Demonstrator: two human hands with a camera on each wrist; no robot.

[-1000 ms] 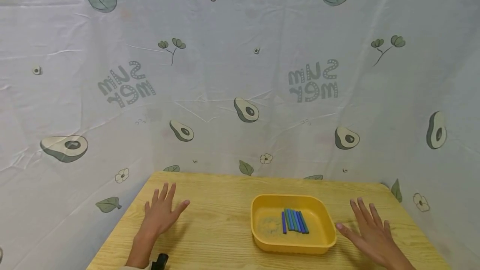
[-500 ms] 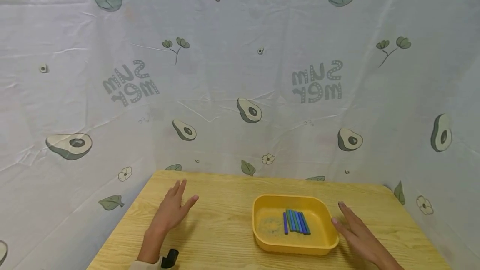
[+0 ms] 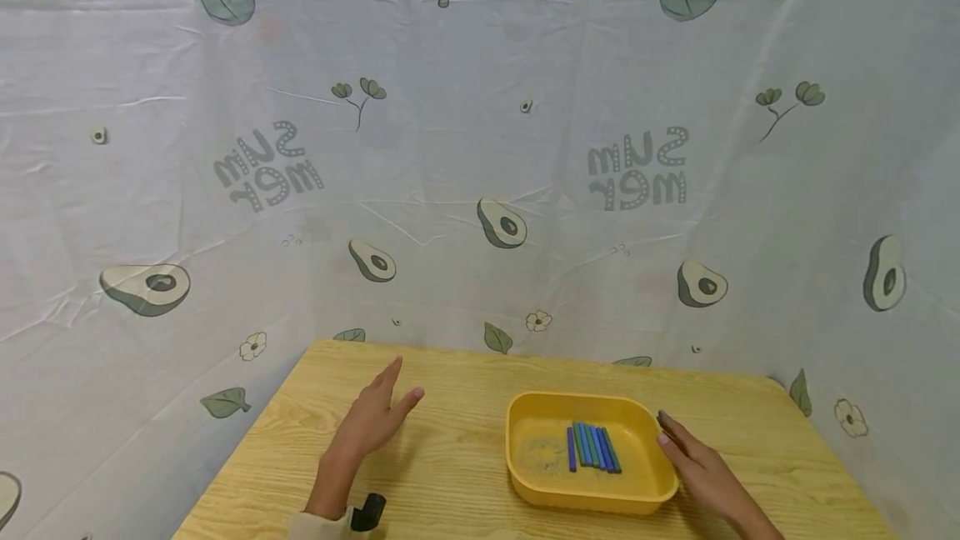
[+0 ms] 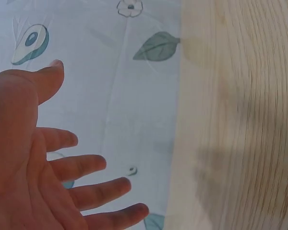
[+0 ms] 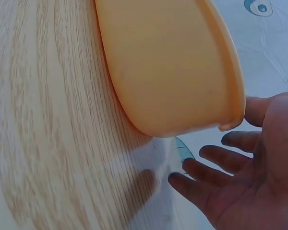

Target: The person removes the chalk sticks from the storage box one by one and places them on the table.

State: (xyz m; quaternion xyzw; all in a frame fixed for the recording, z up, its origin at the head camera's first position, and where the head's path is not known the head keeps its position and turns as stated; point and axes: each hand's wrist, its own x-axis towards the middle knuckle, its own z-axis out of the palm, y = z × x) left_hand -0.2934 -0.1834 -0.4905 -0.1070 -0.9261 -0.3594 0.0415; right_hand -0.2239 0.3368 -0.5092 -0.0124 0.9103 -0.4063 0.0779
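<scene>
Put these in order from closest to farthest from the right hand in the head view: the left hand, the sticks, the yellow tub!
1. Yellow tub: just left of the right hand.
2. Sticks: inside the tub, near its middle.
3. Left hand: farthest left, across the table.

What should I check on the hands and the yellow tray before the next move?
1. Yellow tray resting on the table: ok.
2. Coloured sticks lying inside it: ok.
3. Right hand at the tray's right end: ok.
4. Right hand touching the tray: cannot tell; the thumb is right at the rim.
5. Left hand at the tray: not ok, clearly apart from it.
</scene>
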